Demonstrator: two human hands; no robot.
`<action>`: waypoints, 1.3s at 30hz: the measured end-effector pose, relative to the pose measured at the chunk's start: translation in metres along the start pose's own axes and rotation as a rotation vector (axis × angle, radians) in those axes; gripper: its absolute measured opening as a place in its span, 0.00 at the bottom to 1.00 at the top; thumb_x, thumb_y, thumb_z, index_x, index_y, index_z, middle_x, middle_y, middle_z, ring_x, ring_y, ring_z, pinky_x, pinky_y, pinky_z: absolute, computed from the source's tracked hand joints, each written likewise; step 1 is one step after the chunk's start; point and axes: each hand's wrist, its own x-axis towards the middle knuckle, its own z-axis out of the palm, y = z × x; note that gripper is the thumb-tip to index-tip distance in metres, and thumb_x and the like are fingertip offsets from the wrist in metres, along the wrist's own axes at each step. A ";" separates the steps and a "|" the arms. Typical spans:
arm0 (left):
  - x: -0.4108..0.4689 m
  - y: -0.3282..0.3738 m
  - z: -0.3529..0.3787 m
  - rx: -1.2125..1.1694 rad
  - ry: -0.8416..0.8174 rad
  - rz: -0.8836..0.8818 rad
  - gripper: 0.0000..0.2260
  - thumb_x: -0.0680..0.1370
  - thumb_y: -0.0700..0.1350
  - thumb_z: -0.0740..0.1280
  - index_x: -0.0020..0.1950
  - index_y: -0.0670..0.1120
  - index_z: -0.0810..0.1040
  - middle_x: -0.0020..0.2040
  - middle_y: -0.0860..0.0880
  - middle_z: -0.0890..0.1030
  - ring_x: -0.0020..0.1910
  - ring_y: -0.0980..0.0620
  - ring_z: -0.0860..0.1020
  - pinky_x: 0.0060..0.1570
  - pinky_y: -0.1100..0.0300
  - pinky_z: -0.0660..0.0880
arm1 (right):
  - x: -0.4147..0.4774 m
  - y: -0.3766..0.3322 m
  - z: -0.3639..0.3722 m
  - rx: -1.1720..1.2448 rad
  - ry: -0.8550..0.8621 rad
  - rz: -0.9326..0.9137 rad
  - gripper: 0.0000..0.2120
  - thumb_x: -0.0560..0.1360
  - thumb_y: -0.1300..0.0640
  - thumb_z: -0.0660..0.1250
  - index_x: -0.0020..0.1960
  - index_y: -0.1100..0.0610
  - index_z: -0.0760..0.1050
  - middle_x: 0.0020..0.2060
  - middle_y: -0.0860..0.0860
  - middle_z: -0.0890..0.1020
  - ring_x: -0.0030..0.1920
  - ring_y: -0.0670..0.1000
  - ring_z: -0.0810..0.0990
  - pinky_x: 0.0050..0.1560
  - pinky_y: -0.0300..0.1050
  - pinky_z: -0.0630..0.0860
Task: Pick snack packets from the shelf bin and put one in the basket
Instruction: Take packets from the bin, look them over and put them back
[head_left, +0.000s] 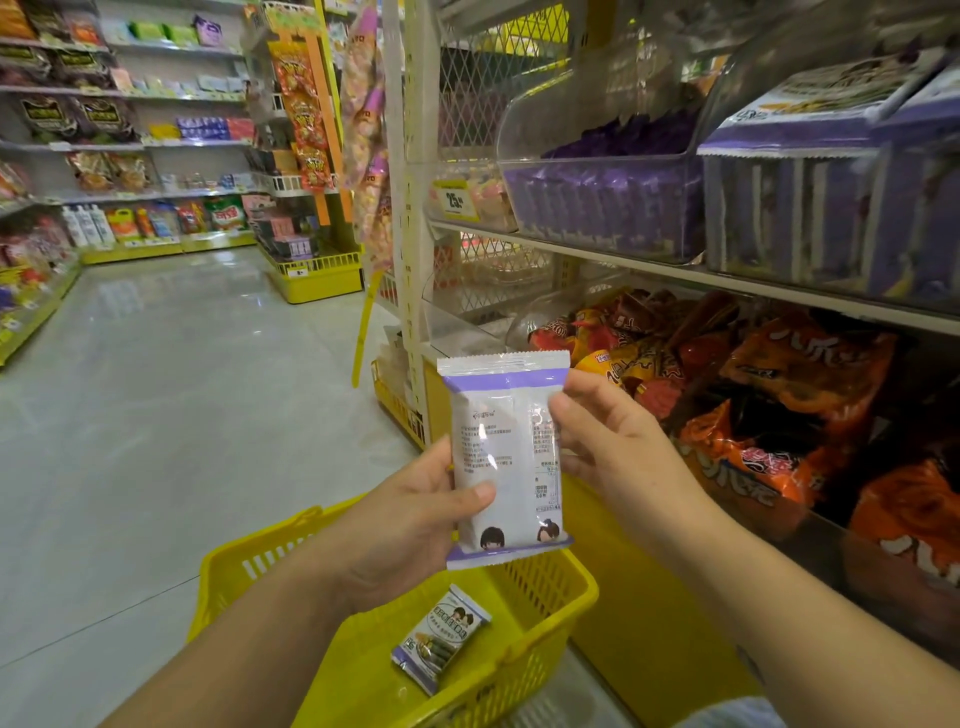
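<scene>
Both hands are up on one snack packet (506, 457), white with purple bands, held upright with its printed back facing us, above the yellow basket (550, 613). The left hand (405, 525) grips its lower left edge, thumb pressed across the front; the right hand (613, 431) pinches the right edge near the top. A second packet (441, 636) lies flat in the basket. Beside them, the clear shelf bin (602, 202) is packed with purple packets.

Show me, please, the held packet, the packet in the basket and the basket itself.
held packet (506, 457), head view, middle of its back.
packet in the basket (441, 636), head view, its printed front.
basket (582, 592), head view, right rim.
</scene>
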 end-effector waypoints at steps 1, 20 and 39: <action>0.001 0.000 0.001 0.025 0.023 0.009 0.27 0.75 0.37 0.64 0.74 0.50 0.65 0.67 0.44 0.77 0.67 0.42 0.75 0.65 0.39 0.71 | 0.000 0.000 0.000 -0.013 0.002 -0.019 0.08 0.79 0.59 0.62 0.57 0.54 0.76 0.48 0.52 0.85 0.46 0.48 0.83 0.47 0.44 0.80; 0.008 -0.004 -0.021 -0.141 0.128 0.010 0.29 0.77 0.40 0.64 0.72 0.65 0.65 0.64 0.43 0.80 0.56 0.42 0.82 0.45 0.43 0.80 | -0.009 -0.006 -0.001 -0.120 -0.353 0.054 0.36 0.74 0.67 0.69 0.74 0.43 0.62 0.63 0.42 0.78 0.55 0.58 0.82 0.51 0.50 0.81; 0.002 0.008 -0.010 -0.074 0.227 -0.099 0.39 0.71 0.39 0.69 0.74 0.67 0.58 0.63 0.44 0.81 0.59 0.41 0.81 0.47 0.43 0.82 | 0.003 0.006 -0.027 0.168 -0.406 0.334 0.31 0.71 0.76 0.64 0.68 0.51 0.69 0.59 0.53 0.81 0.56 0.57 0.82 0.50 0.50 0.82</action>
